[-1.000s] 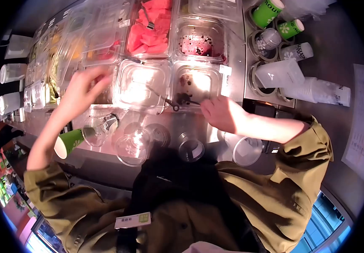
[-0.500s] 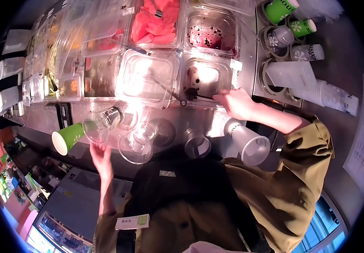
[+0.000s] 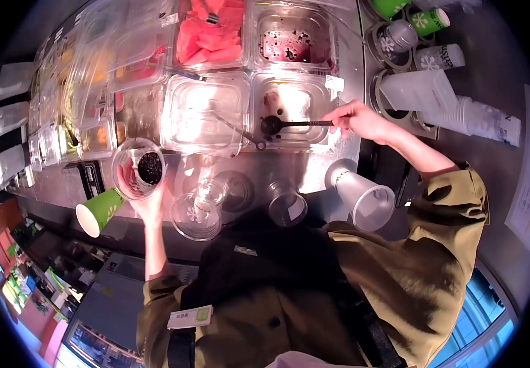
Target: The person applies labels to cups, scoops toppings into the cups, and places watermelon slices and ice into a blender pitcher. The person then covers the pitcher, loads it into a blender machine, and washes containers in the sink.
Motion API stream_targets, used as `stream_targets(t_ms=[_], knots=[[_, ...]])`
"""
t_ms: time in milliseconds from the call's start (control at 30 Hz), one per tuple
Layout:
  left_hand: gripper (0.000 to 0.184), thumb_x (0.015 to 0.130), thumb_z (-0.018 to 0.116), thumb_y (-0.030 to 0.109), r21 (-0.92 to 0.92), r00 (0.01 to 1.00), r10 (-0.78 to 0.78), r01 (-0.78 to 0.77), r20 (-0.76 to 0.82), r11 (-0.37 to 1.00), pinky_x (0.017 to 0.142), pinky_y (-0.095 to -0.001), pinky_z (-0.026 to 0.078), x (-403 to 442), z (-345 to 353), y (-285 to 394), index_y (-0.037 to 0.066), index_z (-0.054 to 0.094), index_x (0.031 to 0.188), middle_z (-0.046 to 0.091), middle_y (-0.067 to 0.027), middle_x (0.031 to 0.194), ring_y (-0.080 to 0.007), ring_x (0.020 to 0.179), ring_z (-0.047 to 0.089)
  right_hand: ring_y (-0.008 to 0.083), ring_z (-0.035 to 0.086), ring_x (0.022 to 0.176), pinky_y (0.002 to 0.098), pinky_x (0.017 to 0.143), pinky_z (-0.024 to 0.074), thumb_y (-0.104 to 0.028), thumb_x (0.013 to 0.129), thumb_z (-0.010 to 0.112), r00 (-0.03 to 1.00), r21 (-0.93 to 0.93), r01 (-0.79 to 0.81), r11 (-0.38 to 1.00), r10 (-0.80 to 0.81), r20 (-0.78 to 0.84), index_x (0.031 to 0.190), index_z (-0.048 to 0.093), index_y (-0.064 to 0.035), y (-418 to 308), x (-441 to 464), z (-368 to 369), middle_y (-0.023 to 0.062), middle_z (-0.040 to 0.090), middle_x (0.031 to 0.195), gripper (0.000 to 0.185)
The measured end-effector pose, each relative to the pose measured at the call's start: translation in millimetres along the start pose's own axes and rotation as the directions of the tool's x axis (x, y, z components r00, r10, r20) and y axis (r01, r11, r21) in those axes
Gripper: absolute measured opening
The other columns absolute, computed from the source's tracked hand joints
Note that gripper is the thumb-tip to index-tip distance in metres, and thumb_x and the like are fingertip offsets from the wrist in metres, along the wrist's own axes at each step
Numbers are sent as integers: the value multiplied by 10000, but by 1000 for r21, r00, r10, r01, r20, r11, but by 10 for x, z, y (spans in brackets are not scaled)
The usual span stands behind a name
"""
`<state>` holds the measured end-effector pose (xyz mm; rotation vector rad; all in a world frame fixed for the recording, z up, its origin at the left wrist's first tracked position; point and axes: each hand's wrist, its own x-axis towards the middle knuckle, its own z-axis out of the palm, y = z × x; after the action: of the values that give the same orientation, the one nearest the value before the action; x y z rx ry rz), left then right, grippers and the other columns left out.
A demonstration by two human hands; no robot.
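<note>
Clear plastic cup [image 3: 135, 157] of dark bits [image 3: 150, 167] is clasped in the left hand [image 3: 150, 201] near the counter's [image 3: 317, 173] front edge, as the right hand [image 3: 363, 122], by a tub's [image 3: 301, 103] right edge, grips a black ladle [image 3: 292, 124]. One sideways nudge could topple the adjacent green cup [image 3: 100, 212].

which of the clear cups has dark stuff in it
The clear cup held in the left hand, above the green cup in the image. Dark contents show inside it; no other cup is in a hand or visibly holds any.
</note>
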<state>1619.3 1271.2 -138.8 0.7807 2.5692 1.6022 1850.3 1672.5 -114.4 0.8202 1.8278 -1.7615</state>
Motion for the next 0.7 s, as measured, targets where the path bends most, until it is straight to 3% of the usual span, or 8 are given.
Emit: stream_targets(t_ms=[267, 333, 400, 433, 500, 567, 633, 700], knots=[[873, 499, 775, 161, 184, 669, 124, -371, 733, 910, 930, -393, 347, 794, 453, 934, 13, 352, 1248, 446, -169, 1177, -320, 1096, 425, 88, 450, 538, 214, 507, 378, 26, 832, 448, 986, 12, 128, 992, -126, -108, 1028, 600, -3, -430, -632, -215, 45, 584, 736, 250], [876, 488, 769, 97, 117, 612, 87, -286, 786, 951, 932, -380, 350, 795, 668, 1102, 15, 348, 1252, 451, -169, 1176, -326, 1096, 429, 85, 461, 544, 219, 493, 374, -6, 846, 455, 967, -118, 177, 977, -194, -162, 1009, 612, -16, -727, -908, -159, 31, 571, 699, 227], [897, 478, 764, 61, 95, 564, 100, -306, 820, 947, 933, -377, 354, 778, 839, 1174, 12, 328, 1261, 462, -186, 1165, -323, 1099, 441, 107, 482, 542, 232, 464, 377, -18, 839, 469, 802, -388, 467, 794, -566, -192, 1001, 621, -32, -765, -960, 65, 41, 555, 666, 222], [903, 478, 764, 61, 74, 553, 83, -255, 829, 964, 935, -377, 353, 761, 899, 1220, 10, 322, 1263, 458, -189, 1171, -321, 1102, 441, 146, 512, 552, 250, 466, 402, -28, 779, 531, 706, -669, 461, 583, -698, -121, 977, 630, -41, -694, -920, 205, 64, 554, 681, 222], [910, 484, 764, 62, 21, 538, 60, -142, 841, 990, 944, -379, 347, 742, 984, 1251, 13, 311, 1271, 446, -185, 1191, -312, 1117, 440, 159, 523, 531, 260, 465, 424, -52, 681, 587, 772, -822, 261, 505, -621, -136, 909, 644, -41, -765, -923, 442, 68, 564, 725, 236], [912, 487, 766, 64, 15, 539, 74, -160, 839, 987, 947, -380, 346, 744, 986, 1238, 15, 309, 1275, 442, -180, 1198, -305, 1121, 441, 149, 521, 513, 264, 455, 426, -47, 663, 591, 599, -879, 353, 319, -799, -50, 879, 643, -23, -764, -970, 379, 71, 564, 734, 223], [914, 487, 769, 66, 45, 557, 45, -148, 830, 988, 949, -377, 345, 751, 929, 1201, 16, 309, 1276, 439, -176, 1203, -297, 1125, 440, 160, 533, 534, 276, 463, 436, 2, 664, 564, 571, -743, 447, 498, -798, -192, 901, 624, 5, -732, -1080, 160, 84, 556, 749, 244], [917, 486, 772, 69, 96, 582, -17, -107, 813, 990, 950, -372, 346, 767, 853, 1152, 14, 309, 1276, 438, -174, 1204, -290, 1129, 436, 199, 545, 563, 281, 488, 447, 18, 652, 561, 641, -849, 294, 439, -749, -166, 915, 618, 2, -788, -1118, 77, 81, 559, 767, 270]])
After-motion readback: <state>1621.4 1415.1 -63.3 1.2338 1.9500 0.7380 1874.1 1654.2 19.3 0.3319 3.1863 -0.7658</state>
